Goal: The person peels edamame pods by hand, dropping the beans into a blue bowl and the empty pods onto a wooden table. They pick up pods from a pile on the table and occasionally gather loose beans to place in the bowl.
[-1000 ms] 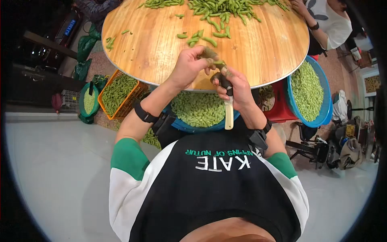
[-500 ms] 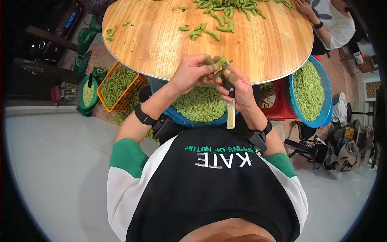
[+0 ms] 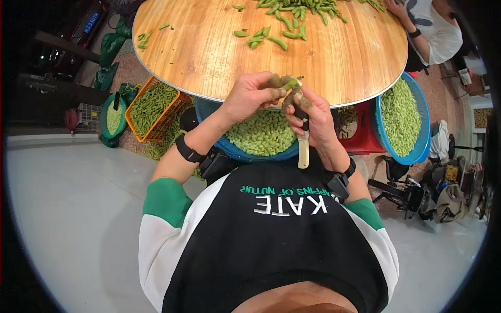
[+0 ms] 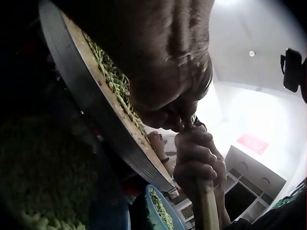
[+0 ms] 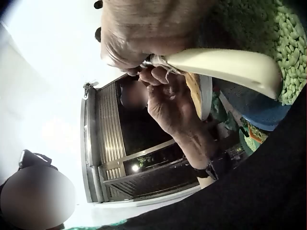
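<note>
In the head view the left hand (image 3: pixel 254 94) pinches a green pod (image 3: pixel 290 84) between thumb and fingers, over the near edge of the round wooden table (image 3: pixel 209 57). Close beside it, the right hand (image 3: pixel 315 116) has its fingers curled round a tool with a cream handle (image 3: pixel 303 152) that points down toward the body. The right thumb is near the pod's end; whether it touches cannot be told. In the right wrist view the cream handle (image 5: pixel 225 67) sticks out from under the right hand (image 5: pixel 148 28). The tool's working end is hidden.
Below the hands stands a blue basin of shelled beans (image 3: pixel 261 135). Another blue basin (image 3: pixel 425 133) is at the right, an orange crate of pods (image 3: pixel 132 130) at the left. Loose pods (image 3: pixel 258 40) lie on the table. Another person's arm (image 3: pixel 409 26) rests at the far right edge.
The pod has come into clearer view, its tip now toward the right hand. Both hands have shifted slightly right, and the pods on the table sit a little differently in view.
</note>
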Motion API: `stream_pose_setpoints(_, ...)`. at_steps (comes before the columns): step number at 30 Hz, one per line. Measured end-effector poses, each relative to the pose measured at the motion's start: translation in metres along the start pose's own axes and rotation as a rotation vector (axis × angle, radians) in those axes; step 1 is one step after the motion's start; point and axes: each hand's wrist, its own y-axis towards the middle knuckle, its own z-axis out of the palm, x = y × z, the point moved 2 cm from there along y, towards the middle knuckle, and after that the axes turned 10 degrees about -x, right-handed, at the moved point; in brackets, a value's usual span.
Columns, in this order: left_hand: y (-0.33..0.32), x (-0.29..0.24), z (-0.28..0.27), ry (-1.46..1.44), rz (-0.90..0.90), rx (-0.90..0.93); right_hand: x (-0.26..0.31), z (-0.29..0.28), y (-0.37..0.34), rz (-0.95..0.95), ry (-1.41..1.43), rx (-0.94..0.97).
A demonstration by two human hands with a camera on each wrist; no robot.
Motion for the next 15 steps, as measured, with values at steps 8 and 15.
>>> stream_pose_setpoints(8,-0.001,0.011,0.001,-0.569,-0.362,0.221,-0.001,-0.001,-0.005,0.147,0.242,0.1)
stream_pose_setpoints(15,0.001,0.016,0.0,0.006,-0.179,0.065,-0.012,-0.013,0.003,0.263,0.508,0.115)
